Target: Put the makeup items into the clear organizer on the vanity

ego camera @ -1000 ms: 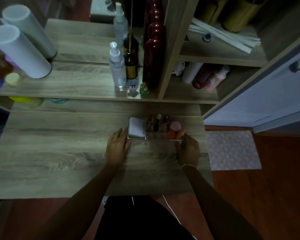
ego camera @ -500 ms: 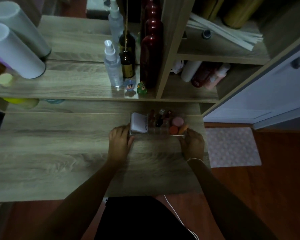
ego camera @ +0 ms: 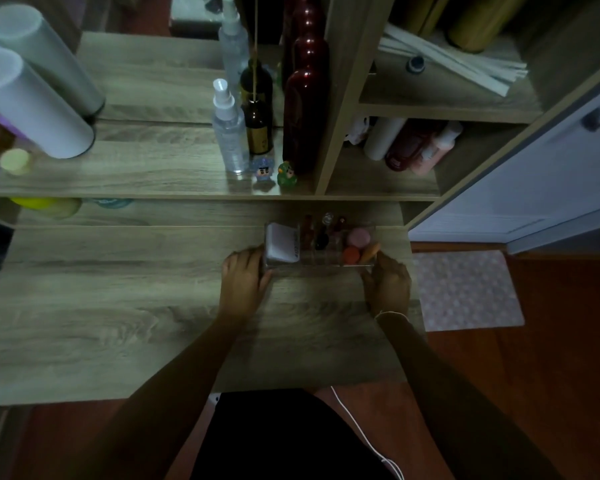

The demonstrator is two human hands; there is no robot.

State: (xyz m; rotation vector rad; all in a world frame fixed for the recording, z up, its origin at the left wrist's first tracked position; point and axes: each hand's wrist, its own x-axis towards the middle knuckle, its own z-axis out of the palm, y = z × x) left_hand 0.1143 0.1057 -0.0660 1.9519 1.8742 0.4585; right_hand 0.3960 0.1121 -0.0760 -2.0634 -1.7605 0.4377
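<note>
We reach both bare forearms forward over the wood-grain vanity top (ego camera: 118, 306), elbows low near the frame's bottom edge. Our left hand (ego camera: 242, 278) lies knuckles-up with its fingers curled against the left end of the clear organizer (ego camera: 326, 263), gripping that end wall beside the white rectangular case (ego camera: 280, 244) standing in the leftmost compartment. The organizer is a shallow, transparent, hard-walled tray sitting flat on the vanity, towards the right of the back edge, just below the shelf lip. In its middle compartments stand several small dark bottles (ego camera: 321, 233), too blurred for us to name more closely. At its right end lie a round pink puff (ego camera: 359, 236), a round orange sponge (ego camera: 351, 254) and a tapered orange piece (ego camera: 370, 250) leaning on the rim. Our right hand (ego camera: 388, 284), a thin pale string at its wrist, curls around the organizer's right near corner, fingertips pressed to the wall, clasping it.
</note>
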